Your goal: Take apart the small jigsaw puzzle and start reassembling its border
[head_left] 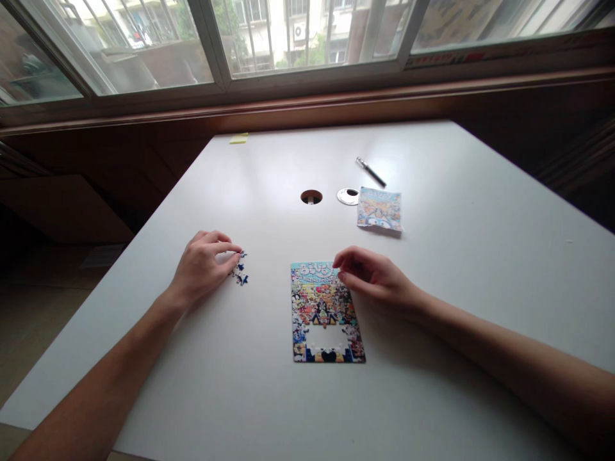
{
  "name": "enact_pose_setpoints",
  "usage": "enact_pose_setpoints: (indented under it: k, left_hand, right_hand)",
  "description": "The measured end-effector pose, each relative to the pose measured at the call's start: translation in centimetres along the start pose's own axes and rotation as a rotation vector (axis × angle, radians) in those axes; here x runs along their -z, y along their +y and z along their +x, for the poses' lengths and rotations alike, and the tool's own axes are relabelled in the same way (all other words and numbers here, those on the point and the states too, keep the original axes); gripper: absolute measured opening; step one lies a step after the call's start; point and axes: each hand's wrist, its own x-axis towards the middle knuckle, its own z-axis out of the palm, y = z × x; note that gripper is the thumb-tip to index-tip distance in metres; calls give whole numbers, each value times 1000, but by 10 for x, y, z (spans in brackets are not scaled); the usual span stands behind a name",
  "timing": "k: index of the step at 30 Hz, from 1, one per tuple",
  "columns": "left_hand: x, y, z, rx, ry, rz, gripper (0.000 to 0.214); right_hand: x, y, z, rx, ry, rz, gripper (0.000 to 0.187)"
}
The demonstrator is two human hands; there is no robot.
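The puzzle [310, 304] is laid flat on the table [259, 397], its upper part and edges filled, while a white gap [329, 337] is left in its lower half, closed in on all sides. At the puzzle's upper right corner the right hand [375, 275] is rested, its fingers loosely curled and its thumb held apart from the forefinger; nothing is seen between them. To the left of the puzzle, well apart from it, a small cluster of loose pieces [240, 278] is partly covered by the left hand [204, 264]. There the thumb and forefinger are brought nearly together beside a dark piece, but whether it is pinched cannot be told. By this view, the step in hand is judged to be the picking of a piece from the cluster. For the next move, a single piece would need to be lifted clear of the others, turned to suit the gap's outline and lowered without the fitted pieces being nudged. Beyond the puzzle, a hole [311, 197] is seen, and farther right a cap [346, 196], a printed packet [379, 210] and a pen [371, 171]. Farthest from the puzzle, yellow tape [238, 138] is stuck near the table's far edge, below the window [312, 38].
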Motion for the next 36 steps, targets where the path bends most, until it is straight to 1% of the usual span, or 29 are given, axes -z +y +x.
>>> enact_pose_setpoints:
  k: [8, 11, 15, 20, 23, 26, 30, 36]
  left_hand:
    - [-2, 4, 3, -9, -49, -45, 18]
    - [4, 1, 3, -5, -19, -60, 23]
    - [16, -9, 4, -10, 6, -29, 22]
    - [22, -16, 5, -61, -82, -42, 23]
    - [21, -15, 5, -122, -127, -65, 23]
    - [20, -13, 5, -177, -144, -93, 21]
    - [21, -11, 4, -220, -157, -122, 17]
    - [25, -4, 2, -274, -236, -166, 15]
  right_hand:
    - [-1, 0, 0, -2, 3, -1, 11]
    - [-1, 1, 0, -7, 3, 6, 11]
    - [-1, 2, -1, -6, -3, 14, 10]
    - [-1, 1, -1, -15, -1, 23, 9]
    - [0, 1, -1, -21, -1, 21, 10]
    - [0, 2, -1, -20, 2, 15, 10]
    - [0, 2, -1, -13, 1, 17, 9]
    - [0, 1, -1, -9, -2, 16, 9]
